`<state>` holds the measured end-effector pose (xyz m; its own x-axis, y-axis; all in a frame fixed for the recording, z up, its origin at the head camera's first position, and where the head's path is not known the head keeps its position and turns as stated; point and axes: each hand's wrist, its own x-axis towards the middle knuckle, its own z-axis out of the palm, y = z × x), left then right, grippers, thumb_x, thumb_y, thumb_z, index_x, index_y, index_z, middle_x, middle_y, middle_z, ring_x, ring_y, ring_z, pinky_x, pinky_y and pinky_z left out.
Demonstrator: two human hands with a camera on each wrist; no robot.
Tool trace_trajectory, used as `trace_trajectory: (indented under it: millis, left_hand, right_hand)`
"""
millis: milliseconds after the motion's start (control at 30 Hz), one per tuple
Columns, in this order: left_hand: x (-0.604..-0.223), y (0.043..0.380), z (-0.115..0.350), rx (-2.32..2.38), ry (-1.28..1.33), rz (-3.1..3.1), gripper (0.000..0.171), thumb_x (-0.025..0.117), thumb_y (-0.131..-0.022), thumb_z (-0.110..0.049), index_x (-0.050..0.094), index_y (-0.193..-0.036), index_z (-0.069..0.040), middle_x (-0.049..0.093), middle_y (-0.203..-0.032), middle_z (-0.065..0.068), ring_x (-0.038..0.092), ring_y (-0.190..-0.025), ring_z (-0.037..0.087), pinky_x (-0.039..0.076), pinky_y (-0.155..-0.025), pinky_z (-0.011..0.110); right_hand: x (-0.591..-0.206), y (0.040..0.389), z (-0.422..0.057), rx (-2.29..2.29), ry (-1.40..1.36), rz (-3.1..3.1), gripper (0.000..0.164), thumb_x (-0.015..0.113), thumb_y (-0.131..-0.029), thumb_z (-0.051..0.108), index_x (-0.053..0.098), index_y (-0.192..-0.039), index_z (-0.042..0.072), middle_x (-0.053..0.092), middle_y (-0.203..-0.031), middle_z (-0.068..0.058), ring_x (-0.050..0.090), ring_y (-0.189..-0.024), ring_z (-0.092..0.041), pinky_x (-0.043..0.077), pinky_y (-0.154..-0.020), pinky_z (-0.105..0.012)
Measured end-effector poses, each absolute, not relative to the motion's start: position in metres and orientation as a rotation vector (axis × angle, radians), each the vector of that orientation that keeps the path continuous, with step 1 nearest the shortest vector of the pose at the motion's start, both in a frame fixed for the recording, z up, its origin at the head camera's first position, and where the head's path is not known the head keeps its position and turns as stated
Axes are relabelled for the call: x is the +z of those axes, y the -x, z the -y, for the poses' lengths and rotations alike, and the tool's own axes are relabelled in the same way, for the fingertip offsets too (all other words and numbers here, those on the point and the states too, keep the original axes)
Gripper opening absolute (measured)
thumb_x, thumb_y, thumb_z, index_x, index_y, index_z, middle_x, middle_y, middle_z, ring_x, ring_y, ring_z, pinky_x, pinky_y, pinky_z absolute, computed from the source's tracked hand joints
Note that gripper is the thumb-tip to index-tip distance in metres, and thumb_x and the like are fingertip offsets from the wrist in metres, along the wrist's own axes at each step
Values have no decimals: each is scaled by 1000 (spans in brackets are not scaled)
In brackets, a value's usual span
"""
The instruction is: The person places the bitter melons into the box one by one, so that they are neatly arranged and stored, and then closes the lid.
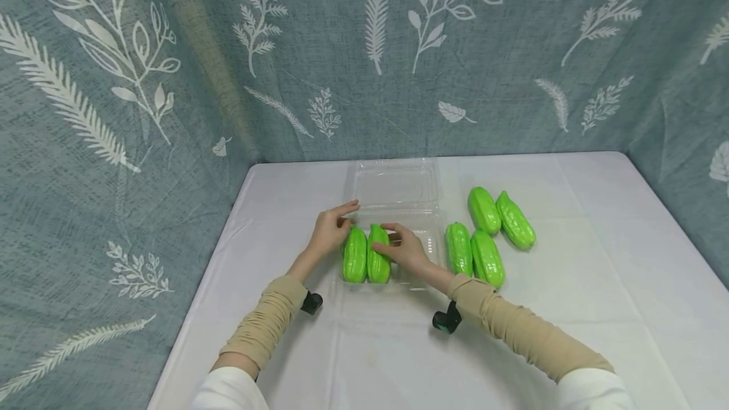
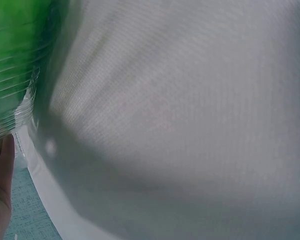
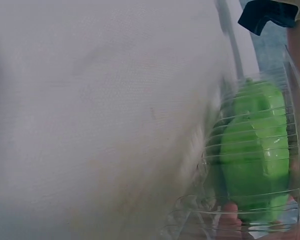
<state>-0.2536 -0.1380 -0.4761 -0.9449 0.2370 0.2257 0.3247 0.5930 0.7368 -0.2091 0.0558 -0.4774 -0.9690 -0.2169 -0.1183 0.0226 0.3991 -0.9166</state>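
A clear plastic clamshell box (image 1: 428, 239) lies with its lid folded back on the table. Inside its left part, a green bitter melon (image 1: 355, 258) lies lengthwise beside a second bitter melon (image 1: 378, 269). My right hand (image 1: 411, 250) pinches that second one between thumb and fingers from its right side. At the box's rear left corner is my left hand (image 1: 332, 229), fingers stretched along the rim and thumb close to the first melon's tip. Through the ribbed wall in the right wrist view, green melon (image 3: 255, 160) shows with fingertips (image 3: 230, 215) at its lower end.
Right of the box lie several more bitter melons: a pair (image 1: 459, 248) close to its right wall and another pair (image 1: 515, 220) farther back. The open lid (image 1: 395, 183) reaches to the table's back edge. A leaf-patterned curtain (image 1: 353, 100) hangs behind.
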Motion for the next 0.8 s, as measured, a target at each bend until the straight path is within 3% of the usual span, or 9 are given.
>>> trace_trajectory:
  millis: [333, 800]
  left_hand:
    - [-475, 254, 137, -1263, 460, 2732, 39, 49, -87, 10, 61, -123, 1, 57, -135, 11, 69, -95, 25, 48, -71, 23]
    - [-478, 255, 138, -1258, 462, 2725, 38, 49, -87, 11, 61, -122, 3, 57, -135, 12, 69, -95, 26, 50, -75, 27]
  right_hand:
    - [-480, 208, -55, -1581, 192, -2457, 54, 68, -87, 26, 51, -134, 5, 61, -121, -23, 60, -109, -34, 54, -83, -39]
    - [-482, 207, -53, -1630, 233, -2465, 54, 69, -86, 24, 53, -131, -1, 61, -118, -25, 65, -98, -32, 54, -80, -38]
